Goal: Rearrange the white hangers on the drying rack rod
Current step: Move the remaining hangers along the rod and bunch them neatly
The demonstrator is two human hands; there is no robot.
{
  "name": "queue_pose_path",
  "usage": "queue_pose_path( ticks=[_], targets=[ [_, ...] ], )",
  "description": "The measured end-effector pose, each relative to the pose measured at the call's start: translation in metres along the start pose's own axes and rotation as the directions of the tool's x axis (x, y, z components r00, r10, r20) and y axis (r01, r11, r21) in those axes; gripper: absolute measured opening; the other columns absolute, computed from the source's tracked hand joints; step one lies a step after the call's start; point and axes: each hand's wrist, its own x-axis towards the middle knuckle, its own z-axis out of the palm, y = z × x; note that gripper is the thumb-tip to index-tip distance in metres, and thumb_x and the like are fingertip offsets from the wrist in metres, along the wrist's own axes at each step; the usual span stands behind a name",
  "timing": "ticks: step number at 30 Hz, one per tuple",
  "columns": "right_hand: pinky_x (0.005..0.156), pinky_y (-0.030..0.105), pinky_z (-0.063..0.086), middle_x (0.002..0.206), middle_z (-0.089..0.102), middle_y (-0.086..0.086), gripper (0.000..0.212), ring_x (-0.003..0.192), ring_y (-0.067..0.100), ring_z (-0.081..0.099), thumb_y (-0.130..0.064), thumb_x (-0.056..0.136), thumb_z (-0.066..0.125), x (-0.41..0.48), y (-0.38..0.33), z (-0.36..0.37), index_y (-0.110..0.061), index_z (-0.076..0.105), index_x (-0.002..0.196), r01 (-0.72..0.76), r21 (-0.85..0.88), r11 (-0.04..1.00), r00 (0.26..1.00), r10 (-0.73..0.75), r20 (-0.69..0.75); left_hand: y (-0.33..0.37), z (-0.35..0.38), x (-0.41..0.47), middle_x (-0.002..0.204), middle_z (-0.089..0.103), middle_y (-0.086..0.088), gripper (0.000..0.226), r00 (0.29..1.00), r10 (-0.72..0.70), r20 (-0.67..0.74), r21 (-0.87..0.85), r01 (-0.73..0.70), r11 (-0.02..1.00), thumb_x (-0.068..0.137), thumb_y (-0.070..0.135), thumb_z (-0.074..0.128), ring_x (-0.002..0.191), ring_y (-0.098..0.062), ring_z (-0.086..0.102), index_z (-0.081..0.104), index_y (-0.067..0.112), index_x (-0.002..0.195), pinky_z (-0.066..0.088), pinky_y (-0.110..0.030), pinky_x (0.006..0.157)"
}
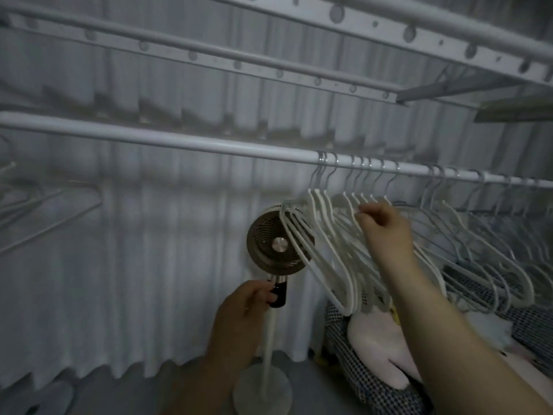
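The white hangers (328, 250), bunched along the right part of the rod (179, 144), are pinched at one shoulder by the right hand (381, 223), apparently for shifting, while the fan (278, 244) is gripped at its neck by the left hand (245, 304), probably for clearance.

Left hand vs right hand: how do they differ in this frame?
The left hand sits low, its fingers curled round the dark neck of the standing fan; the right hand is raised higher, just under the rod. The right hand pinches one of the white hangers; the left hand touches no hanger. Shared: both are bare and both grip something.
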Motion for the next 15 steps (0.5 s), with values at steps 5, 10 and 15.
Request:
queue_pose_path(
  ticks=[5,10,15],
  targets=[
    [0.085,0.027,0.044,0.115,0.062,0.015,0.025,0.096,0.021,0.056,-0.006,0.088,0.053,0.013,0.026,-0.003,-0.002,0.06,0.112,-0.127,-0.071,0.989,0.963,0.14,0.231,0.014,0.064,0.022,0.076,0.056,0.006,0.023,0.99,-0.097,0.105,-0.183,0.115,0.976,0.092,0.008,0.044,0.073,-0.01,0.053,0.053,0.022,0.076,0.041,-0.004,0.055],
    [0.057,0.007,0.04,0.106,0.064,0.013,0.026,0.066,0.003,0.05,-0.008,0.087,0.055,0.017,0.032,0.005,-0.002,0.061,0.111,-0.144,-0.043,0.989,0.922,0.15,0.357,0.023,0.091,0.037,0.075,0.064,0.008,0.011,0.981,-0.161,0.106,-0.212,0.181,0.96,0.091,0.027,0.048,0.067,-0.002,0.061,0.057,0.026,0.083,0.046,-0.008,0.058],
    [0.077,0.022,0.04,0.12,0.061,0.008,0.03,0.091,0.012,0.053,-0.018,0.086,0.058,0.019,0.039,0.009,-0.01,0.06,0.115,-0.16,-0.072,0.985,0.891,0.175,0.419,0.028,0.1,0.044,0.07,0.051,0.024,0.012,0.975,-0.218,0.049,-0.128,0.223,0.966,0.084,0.029,0.06,0.065,0.006,0.053,0.048,0.029,0.083,0.039,-0.011,0.055]
  ],
)
